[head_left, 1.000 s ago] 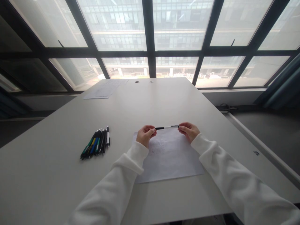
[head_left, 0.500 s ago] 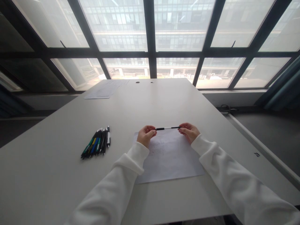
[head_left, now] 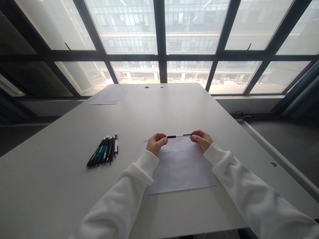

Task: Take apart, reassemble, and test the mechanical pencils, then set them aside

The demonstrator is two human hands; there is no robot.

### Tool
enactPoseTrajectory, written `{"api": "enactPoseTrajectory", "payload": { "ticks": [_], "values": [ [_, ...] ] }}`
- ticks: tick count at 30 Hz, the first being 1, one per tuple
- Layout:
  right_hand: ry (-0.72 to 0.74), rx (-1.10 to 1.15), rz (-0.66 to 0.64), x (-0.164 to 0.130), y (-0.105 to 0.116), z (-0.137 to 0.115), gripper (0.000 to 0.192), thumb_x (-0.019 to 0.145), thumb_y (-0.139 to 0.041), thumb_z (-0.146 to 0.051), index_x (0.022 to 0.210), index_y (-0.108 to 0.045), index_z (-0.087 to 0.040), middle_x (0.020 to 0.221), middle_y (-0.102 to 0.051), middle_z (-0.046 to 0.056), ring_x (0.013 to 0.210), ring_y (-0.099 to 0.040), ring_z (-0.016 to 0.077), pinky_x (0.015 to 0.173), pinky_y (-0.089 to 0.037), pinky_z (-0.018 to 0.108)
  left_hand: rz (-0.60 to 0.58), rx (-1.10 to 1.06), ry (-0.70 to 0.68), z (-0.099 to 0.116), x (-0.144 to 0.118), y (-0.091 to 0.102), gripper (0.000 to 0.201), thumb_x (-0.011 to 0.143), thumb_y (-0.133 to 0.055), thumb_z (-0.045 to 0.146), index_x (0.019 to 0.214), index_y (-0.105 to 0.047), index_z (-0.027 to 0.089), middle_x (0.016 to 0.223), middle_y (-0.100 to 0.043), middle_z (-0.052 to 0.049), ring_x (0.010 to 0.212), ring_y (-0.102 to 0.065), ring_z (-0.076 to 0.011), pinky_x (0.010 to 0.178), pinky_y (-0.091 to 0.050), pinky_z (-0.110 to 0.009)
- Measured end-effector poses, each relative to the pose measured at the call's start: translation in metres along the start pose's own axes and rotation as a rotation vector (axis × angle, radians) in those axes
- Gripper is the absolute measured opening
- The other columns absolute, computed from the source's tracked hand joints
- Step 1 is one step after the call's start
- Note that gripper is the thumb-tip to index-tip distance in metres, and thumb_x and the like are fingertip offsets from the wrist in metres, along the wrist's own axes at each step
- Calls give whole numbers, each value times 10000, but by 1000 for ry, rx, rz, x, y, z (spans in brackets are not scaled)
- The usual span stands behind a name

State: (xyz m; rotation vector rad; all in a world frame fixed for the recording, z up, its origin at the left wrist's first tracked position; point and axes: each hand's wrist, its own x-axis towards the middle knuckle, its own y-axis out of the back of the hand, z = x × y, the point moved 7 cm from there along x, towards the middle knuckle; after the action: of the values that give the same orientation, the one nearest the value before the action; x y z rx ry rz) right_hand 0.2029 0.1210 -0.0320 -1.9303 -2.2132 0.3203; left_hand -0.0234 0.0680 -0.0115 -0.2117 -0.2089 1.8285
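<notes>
A slim black-and-white pen (head_left: 178, 136) is held level between both hands, just above the far edge of a white sheet of paper (head_left: 179, 171) with faint marks on it. My left hand (head_left: 156, 143) pinches the pen's left end. My right hand (head_left: 201, 139) pinches its right end. Both arms wear white sleeves. The sheet lies flat on the white table (head_left: 62, 186) in front of me.
A bundle of several pens (head_left: 103, 151), black, green, blue and white, lies to the left of the sheet. Another printed sheet (head_left: 113, 94) rests at the table's far left corner. Two small round holes (head_left: 154, 87) mark the far edge. Large windows stand behind the table.
The pen stays between both hands; my left hand has shifted very slightly to the right along it. Nothing else has moved.
</notes>
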Motion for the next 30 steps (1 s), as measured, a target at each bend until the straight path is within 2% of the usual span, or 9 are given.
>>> {"api": "enactPoseTrajectory", "payload": {
  "ticks": [12, 19, 30],
  "values": [
    [-20, -2, -62, -3, -12, 0, 291, 612, -713, -379, 785, -636, -158, 602, -649, 30, 547, -575, 125, 549, -452, 266, -93, 18, 24, -5, 2, -3, 328, 546, -753, 301, 790, -646, 109, 643, -648, -47, 591, -598, -134, 639, -497, -297],
    [-23, 7, -60, -1, -9, 6, 347, 576, -730, -414, 782, -641, -149, 597, -651, 37, 544, -584, 131, 550, -461, 274, -84, 23, 70, -3, -1, -5, 349, 505, -778, 322, 757, -677, 101, 640, -665, -56, 600, -612, -141, 668, -508, -307],
    [43, 0, -61, 1, -7, 6, 309, 606, -724, -380, 804, -652, -154, 622, -662, 41, 573, -600, 145, 573, -478, 291, -59, -18, 69, 2, -8, -9, 351, 504, -780, 311, 743, -673, 77, 617, -661, -71, 570, -605, -137, 630, -515, -301]
  ]
}}
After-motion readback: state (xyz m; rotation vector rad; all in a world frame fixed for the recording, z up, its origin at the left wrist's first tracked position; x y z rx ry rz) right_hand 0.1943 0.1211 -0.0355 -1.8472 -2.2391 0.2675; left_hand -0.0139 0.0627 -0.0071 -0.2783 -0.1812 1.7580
